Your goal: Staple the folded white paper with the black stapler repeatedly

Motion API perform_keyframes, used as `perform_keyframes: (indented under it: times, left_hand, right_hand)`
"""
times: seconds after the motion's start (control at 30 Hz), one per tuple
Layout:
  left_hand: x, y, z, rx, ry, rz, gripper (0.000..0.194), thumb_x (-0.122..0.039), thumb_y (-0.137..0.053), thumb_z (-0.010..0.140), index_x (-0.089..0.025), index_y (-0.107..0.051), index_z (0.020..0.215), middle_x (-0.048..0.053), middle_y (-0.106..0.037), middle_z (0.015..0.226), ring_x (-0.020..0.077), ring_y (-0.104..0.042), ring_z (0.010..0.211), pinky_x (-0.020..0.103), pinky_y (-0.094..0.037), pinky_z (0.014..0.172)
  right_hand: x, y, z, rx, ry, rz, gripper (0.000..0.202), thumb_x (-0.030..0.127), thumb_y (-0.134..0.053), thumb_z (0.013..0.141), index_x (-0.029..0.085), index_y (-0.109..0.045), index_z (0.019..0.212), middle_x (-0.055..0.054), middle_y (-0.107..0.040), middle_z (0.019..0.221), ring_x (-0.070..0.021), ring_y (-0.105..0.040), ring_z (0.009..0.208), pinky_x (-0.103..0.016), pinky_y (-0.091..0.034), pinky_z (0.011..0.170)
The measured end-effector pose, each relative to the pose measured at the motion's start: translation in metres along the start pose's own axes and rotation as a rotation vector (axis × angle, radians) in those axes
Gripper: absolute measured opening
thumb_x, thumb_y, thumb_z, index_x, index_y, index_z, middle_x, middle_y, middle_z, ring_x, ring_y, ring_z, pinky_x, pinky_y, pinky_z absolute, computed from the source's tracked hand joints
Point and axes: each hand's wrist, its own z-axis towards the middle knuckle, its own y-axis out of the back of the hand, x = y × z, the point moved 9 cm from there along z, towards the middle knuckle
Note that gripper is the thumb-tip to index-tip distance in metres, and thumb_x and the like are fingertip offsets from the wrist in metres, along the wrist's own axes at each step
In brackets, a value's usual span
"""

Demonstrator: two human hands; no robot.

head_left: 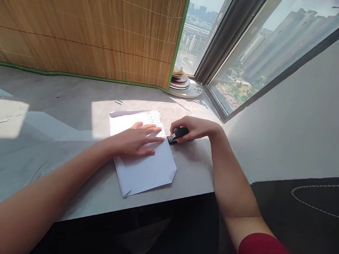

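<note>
White sheets of paper (149, 172) lie on the grey stone surface, with folded corners at the near edge and some printing near the top right. My left hand (137, 141) rests flat across the paper, its fingers spread and pointing right. At the right edge of the sheets is a black stapler (180, 133), its front end touching or very near the paper. My right hand (191, 126) is wrapped round the stapler from above. Whether the paper sits between its jaws, I cannot tell.
A bamboo blind (95, 35) with green trim hangs behind the grey surface (82, 201). Stacked plates (181, 84) stand in the window corner. Small staple strips (118, 102) lie beyond the paper. A white wall (295, 115) rises at the right.
</note>
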Motion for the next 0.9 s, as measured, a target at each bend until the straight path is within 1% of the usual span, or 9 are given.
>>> perform_keyframes:
  times: [0.23,0.43,0.53,0.63,0.7,0.77,0.8,0.87,0.9]
  left_hand:
    - [-0.003,0.001,0.000,0.004,-0.039,-0.032,0.052,-0.048,-0.061,0.108,-0.036,-0.059,0.158,0.014,-0.055,0.166,0.0382,-0.048,0.154,0.053,-0.041,0.120]
    - [-0.007,-0.003,0.000,0.006,-0.052,-0.047,0.058,-0.049,-0.058,0.110,-0.039,-0.049,0.166,0.014,-0.053,0.168,0.0368,-0.047,0.155,0.054,-0.039,0.121]
    - [-0.006,-0.006,0.000,0.007,-0.041,-0.056,0.062,-0.052,-0.059,0.109,-0.039,-0.045,0.168,0.014,-0.051,0.170,0.0378,-0.045,0.157,0.055,-0.038,0.122]
    - [-0.007,-0.007,0.001,0.005,-0.037,-0.076,0.064,-0.055,-0.060,0.108,-0.038,-0.045,0.169,0.015,-0.050,0.171,0.0394,-0.043,0.159,0.058,-0.036,0.124]
    - [-0.008,-0.008,0.001,0.011,-0.031,-0.087,0.062,-0.055,-0.060,0.108,-0.039,-0.048,0.167,0.015,-0.049,0.171,0.0406,-0.042,0.159,0.060,-0.035,0.125]
    - [-0.008,-0.008,0.001,0.018,-0.021,-0.097,0.060,-0.055,-0.060,0.108,-0.039,-0.051,0.165,0.015,-0.047,0.172,0.0416,-0.041,0.160,0.062,-0.034,0.126]
    - [-0.008,-0.009,0.001,0.018,-0.015,-0.104,0.059,-0.056,-0.060,0.108,-0.040,-0.053,0.164,0.014,-0.046,0.173,0.0419,-0.040,0.160,0.063,-0.033,0.126]
    - [-0.008,-0.009,0.001,0.012,-0.010,-0.124,0.059,-0.057,-0.061,0.106,-0.041,-0.054,0.163,0.013,-0.044,0.175,0.0421,-0.040,0.161,0.063,-0.033,0.127]
    - [-0.007,-0.009,0.001,0.006,-0.009,-0.136,0.060,-0.058,-0.062,0.106,-0.041,-0.055,0.163,0.013,-0.044,0.175,0.0419,-0.041,0.160,0.063,-0.033,0.127]
  right_hand:
    - [0.007,-0.001,0.005,-0.018,0.056,-0.001,0.030,0.046,-0.078,0.093,0.019,-0.072,0.105,-0.002,-0.070,0.093,-0.0166,-0.056,0.083,-0.029,-0.039,0.075]
    - [0.012,-0.001,0.009,-0.050,0.079,-0.031,0.032,0.050,-0.078,0.095,0.019,-0.070,0.100,-0.002,-0.069,0.092,-0.0169,-0.054,0.083,-0.030,-0.038,0.075]
    - [0.011,-0.001,0.015,-0.116,0.069,-0.030,0.036,0.055,-0.078,0.096,0.019,-0.070,0.094,0.000,-0.066,0.084,-0.0153,-0.052,0.078,-0.030,-0.037,0.072]
    - [0.010,0.000,0.022,-0.198,0.043,-0.023,0.044,0.062,-0.074,0.097,0.019,-0.069,0.087,0.001,-0.061,0.076,-0.0146,-0.049,0.075,-0.030,-0.035,0.070]
    - [0.007,0.000,0.025,-0.247,-0.010,0.001,0.055,0.069,-0.060,0.104,0.019,-0.068,0.083,0.001,-0.059,0.073,-0.0148,-0.049,0.073,-0.031,-0.036,0.070]
    - [0.001,0.002,0.025,-0.315,-0.119,0.014,0.067,0.073,-0.042,0.110,0.020,-0.067,0.079,0.000,-0.056,0.071,-0.0153,-0.049,0.071,-0.032,-0.037,0.070]
    - [-0.002,0.003,0.025,-0.347,-0.183,0.008,0.071,0.074,-0.036,0.111,0.020,-0.066,0.076,-0.001,-0.055,0.069,-0.0156,-0.049,0.070,-0.032,-0.038,0.070]
    - [-0.005,0.002,0.026,-0.381,-0.287,-0.022,0.074,0.075,-0.033,0.112,0.020,-0.063,0.072,-0.001,-0.052,0.065,-0.0163,-0.049,0.067,-0.033,-0.039,0.070]
    - [-0.005,0.000,0.028,-0.385,-0.317,-0.038,0.073,0.074,-0.033,0.112,0.021,-0.062,0.070,-0.001,-0.051,0.064,-0.0166,-0.049,0.066,-0.034,-0.040,0.070]
